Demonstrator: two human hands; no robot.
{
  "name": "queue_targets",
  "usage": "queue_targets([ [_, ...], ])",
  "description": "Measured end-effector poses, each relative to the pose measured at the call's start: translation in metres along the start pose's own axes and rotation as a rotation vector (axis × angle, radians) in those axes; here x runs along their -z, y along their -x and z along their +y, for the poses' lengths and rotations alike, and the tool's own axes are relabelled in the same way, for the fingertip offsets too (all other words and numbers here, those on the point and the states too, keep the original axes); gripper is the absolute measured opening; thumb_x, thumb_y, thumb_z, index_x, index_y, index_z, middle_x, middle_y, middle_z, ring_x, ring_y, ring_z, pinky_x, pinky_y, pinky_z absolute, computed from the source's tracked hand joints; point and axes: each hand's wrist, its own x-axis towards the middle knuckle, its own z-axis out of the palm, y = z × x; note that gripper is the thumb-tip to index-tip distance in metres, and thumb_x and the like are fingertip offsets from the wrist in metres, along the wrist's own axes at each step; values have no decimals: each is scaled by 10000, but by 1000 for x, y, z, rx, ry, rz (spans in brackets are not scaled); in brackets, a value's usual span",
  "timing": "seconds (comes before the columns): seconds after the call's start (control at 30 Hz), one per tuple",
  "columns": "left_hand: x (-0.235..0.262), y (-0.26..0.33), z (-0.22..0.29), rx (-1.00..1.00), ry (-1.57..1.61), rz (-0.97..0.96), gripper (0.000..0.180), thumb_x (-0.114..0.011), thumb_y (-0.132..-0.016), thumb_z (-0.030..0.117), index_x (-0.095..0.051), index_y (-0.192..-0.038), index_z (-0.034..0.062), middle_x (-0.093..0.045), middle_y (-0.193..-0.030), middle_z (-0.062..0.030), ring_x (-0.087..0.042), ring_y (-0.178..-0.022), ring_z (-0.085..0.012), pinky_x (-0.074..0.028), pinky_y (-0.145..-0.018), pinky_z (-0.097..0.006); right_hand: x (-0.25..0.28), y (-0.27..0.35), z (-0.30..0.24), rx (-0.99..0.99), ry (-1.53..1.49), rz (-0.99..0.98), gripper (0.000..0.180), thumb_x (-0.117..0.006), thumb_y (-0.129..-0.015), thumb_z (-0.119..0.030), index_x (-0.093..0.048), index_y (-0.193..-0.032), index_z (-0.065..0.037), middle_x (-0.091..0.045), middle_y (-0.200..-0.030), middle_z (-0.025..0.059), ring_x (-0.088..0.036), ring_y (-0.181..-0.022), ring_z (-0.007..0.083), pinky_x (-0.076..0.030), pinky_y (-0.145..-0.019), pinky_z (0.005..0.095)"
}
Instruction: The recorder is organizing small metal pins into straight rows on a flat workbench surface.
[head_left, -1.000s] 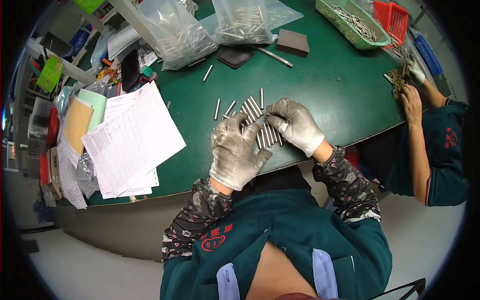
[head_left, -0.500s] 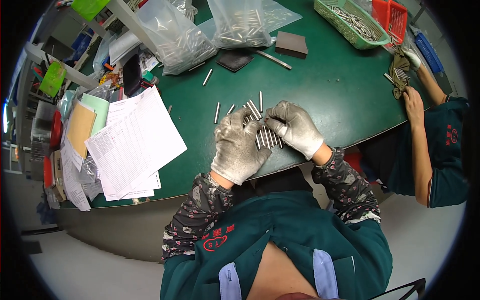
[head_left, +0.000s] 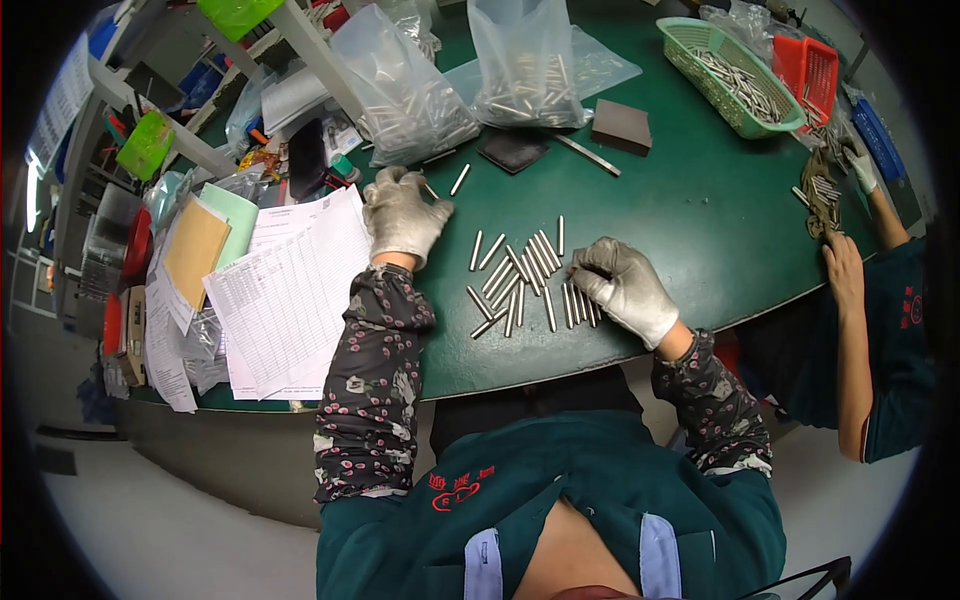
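Left hand [head_left: 400, 212] reached out; rods [head_left: 520, 280] lie lengthwise.

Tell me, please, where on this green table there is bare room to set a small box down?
The widest bare patch of the table lies between the dark block, the green basket and the right hand. It is crowded around the metal pins, near the left hand, by the bags, and on the papers.

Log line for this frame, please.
left hand: reaching for loose metal pin | right hand: on metal pins | surface: green table
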Motion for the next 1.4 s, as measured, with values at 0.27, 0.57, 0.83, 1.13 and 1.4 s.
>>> queue_targets([
  [0.27,6,62,4,-350,176,27,403,-688,-671,199,-617,-1032,33,-568,-1036,-135,-527,-984,-294,-434,-891,-402,18,-33,5,303,430,9,181,-594,-734,-37,-650,-904,-64,-606,-848,106,-573,-817,284,-456,-736,381],
  [0.57,2,103,20,-579,247,-57,474,-724,-646,144,-604,-1104,128,-512,-1156,-124,-483,-1068,-310,-402,-921,-421,26,-42,-5,189,894,-34,149,-591,-710,-79,-672,-830,-117,-584,-864,84,-570,-882,268,-463,-758,383],
  [0.83,-3,94,39,-519,40,-167,673,-727,-636,343,-545,-1219,62,-412,-1314,-161,-381,-1213,-353,-331,-993,-463,34,2,-30,-170,893,-167,177,-536,-727,-211,-646,-717,-72,-633,-752,131,-619,-779,318,-490,-705,430],
  [1.13,-5,91,43,-457,103,-199,593,-737,-643,333,-587,-1164,95,-425,-1304,-157,-384,-1210,-355,-334,-991,-469,16,-37,-17,377,587,-171,209,-587,-760,-115,-646,-961,-111,-610,-862,100,-577,-835,307,-463,-712,406],
  [1.4,-8,90,42,-467,108,-162,606,-740,-641,331,-575,-1181,112,-429,-1300,-153,-398,-1199,-353,-343,-985,-462,12,-73,-12,544,644,-426,329,-582,-690,-11,-680,-968,-155,-605,-934,107,-571,-879,310,-462,-729,386],
])
